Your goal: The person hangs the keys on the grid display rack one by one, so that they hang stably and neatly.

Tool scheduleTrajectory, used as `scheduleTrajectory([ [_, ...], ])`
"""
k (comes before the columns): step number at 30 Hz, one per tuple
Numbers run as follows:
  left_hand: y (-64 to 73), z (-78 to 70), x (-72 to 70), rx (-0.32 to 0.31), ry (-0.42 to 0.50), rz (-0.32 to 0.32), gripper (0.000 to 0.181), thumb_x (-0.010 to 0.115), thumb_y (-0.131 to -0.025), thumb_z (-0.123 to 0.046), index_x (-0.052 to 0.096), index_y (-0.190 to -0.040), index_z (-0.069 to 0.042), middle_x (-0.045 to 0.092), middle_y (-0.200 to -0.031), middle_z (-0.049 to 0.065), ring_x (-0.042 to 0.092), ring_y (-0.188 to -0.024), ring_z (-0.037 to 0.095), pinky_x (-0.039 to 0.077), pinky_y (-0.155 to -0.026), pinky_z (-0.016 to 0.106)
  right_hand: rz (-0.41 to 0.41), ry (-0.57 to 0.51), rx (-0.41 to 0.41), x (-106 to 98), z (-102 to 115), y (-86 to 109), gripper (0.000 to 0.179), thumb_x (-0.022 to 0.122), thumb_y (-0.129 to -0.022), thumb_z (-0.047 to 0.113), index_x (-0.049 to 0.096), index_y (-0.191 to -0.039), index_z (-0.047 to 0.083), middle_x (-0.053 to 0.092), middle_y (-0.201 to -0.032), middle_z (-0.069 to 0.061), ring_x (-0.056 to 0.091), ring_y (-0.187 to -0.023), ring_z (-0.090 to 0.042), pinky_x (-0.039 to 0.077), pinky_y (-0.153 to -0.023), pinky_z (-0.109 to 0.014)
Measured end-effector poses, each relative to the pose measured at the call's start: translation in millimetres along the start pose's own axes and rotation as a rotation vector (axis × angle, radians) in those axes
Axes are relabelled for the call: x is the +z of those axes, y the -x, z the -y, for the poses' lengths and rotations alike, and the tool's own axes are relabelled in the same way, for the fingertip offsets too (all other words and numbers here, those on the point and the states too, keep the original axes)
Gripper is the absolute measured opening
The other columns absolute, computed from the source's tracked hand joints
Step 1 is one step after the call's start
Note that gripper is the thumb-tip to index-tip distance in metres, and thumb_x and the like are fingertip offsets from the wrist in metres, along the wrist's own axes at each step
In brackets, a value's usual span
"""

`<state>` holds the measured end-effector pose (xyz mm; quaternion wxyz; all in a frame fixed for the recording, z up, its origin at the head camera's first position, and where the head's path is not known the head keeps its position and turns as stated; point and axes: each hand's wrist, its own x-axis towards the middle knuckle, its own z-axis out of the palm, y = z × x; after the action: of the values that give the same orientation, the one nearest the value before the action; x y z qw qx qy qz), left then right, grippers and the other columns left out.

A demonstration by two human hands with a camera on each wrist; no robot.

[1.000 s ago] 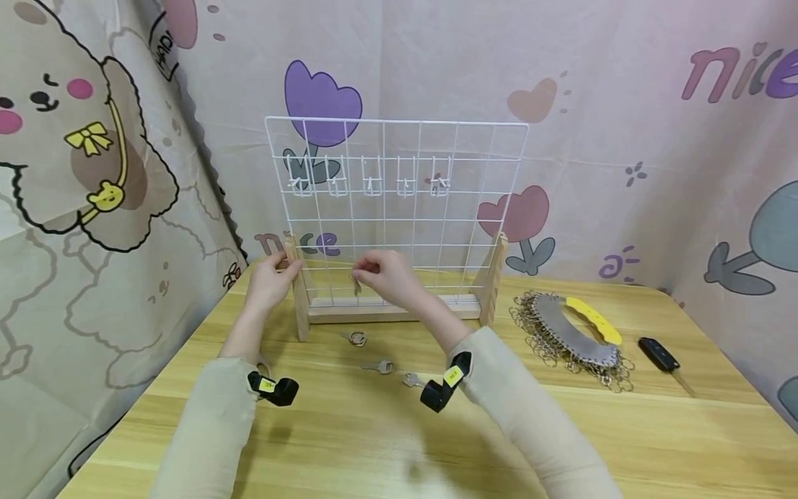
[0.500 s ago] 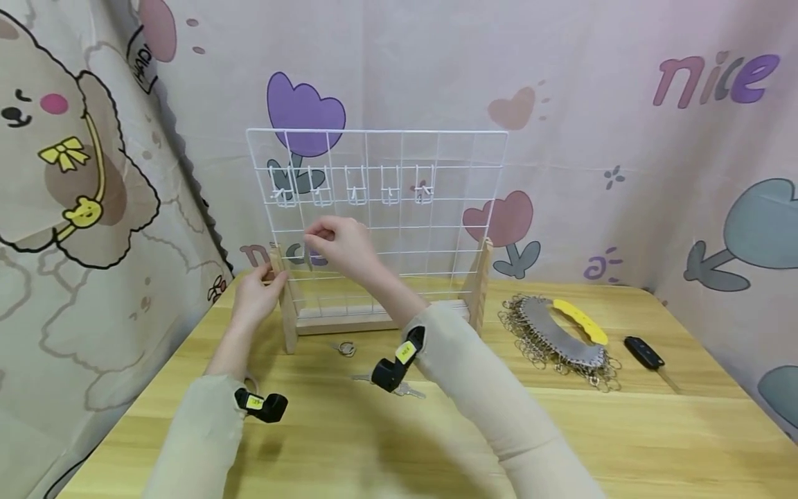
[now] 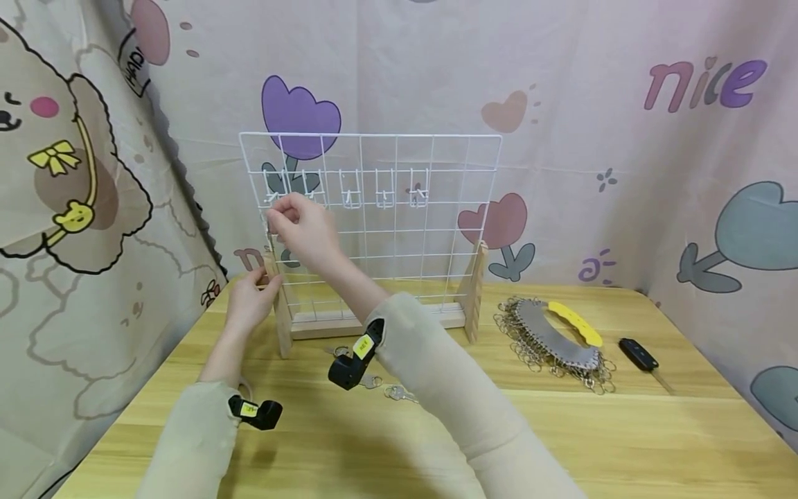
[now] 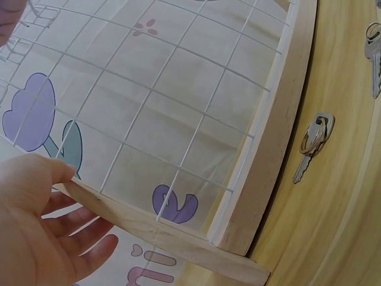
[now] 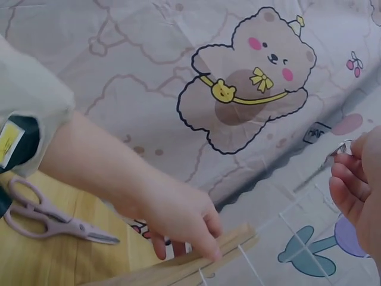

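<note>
My right hand [image 3: 305, 232] pinches a key [image 5: 329, 158] by its top end, and the blade hangs down. It is at the left side of the white wire grid [image 3: 399, 249], just below the leftmost white hook [image 3: 272, 197]. My left hand [image 3: 251, 303] grips the wooden post [image 4: 155, 223] at the grid's left, thumb on one side and fingers on the other. Several white hooks, among them the rightmost hook [image 3: 418, 197], hang in a row on the upper part of the grid.
Keys lie on the table before the stand, one a ringed key [image 4: 312, 140] and another a key [image 3: 400, 394] further right. At right are a grey curved plate [image 3: 548, 333] with yellow handle and many rings, and a black car key [image 3: 639, 355]. Scissors [image 5: 50, 220] lie by my left forearm.
My right hand has risen and moved left with the key, from low at the grid's middle to the leftmost hook. My left hand stays on the post; the head view has shifted slightly.
</note>
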<state>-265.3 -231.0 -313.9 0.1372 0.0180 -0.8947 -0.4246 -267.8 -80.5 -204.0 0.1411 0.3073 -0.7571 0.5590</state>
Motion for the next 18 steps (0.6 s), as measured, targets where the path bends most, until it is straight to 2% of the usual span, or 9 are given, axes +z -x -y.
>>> scheduleTrajectory([
  [4,0.9,-2.4,0.3,-0.012,-0.007,-0.002,0.060,0.040,-0.098,-0.031,0.029,-0.137,0.014,0.043,-0.128,0.034,0.043,-0.118,0.045,0.038,-0.096,0.052,-0.025,-0.128,0.068,2,4,-4.1,0.011,0.055,-0.094,0.011,0.059,-0.092,0.001,0.062,-0.071,-0.005,0.058,-0.059,-0.010,0.051,-0.056,-0.017],
  [7,1.1,-2.6,0.4,-0.019,-0.005,0.001,0.060,0.040,-0.098,-0.031,0.029,-0.137,0.013,0.043,-0.129,0.034,0.041,-0.119,0.045,0.037,-0.097,0.053,-0.050,-0.184,0.095,3,5,-6.5,0.011,0.054,-0.094,0.008,0.059,-0.091,-0.001,0.063,-0.072,-0.008,0.060,-0.060,-0.011,0.052,-0.057,-0.018],
  [12,1.1,-1.1,0.1,-0.028,-0.007,-0.003,0.060,0.040,-0.098,-0.031,0.029,-0.138,0.013,0.043,-0.128,0.033,0.041,-0.120,0.044,0.037,-0.097,0.052,-0.088,-0.217,0.107,7,8,-9.0,0.011,0.056,-0.093,0.007,0.060,-0.089,-0.003,0.064,-0.071,-0.009,0.061,-0.058,-0.011,0.052,-0.055,-0.018],
  [18,1.2,-0.8,0.3,-0.022,-0.026,0.001,0.061,0.039,-0.099,-0.032,0.028,-0.138,0.014,0.042,-0.130,0.034,0.039,-0.122,0.045,0.036,-0.097,0.053,-0.140,-0.167,0.142,11,15,-10.5,0.011,0.057,-0.092,0.008,0.061,-0.088,-0.001,0.063,-0.069,-0.005,0.060,-0.055,-0.009,0.051,-0.053,-0.016],
])
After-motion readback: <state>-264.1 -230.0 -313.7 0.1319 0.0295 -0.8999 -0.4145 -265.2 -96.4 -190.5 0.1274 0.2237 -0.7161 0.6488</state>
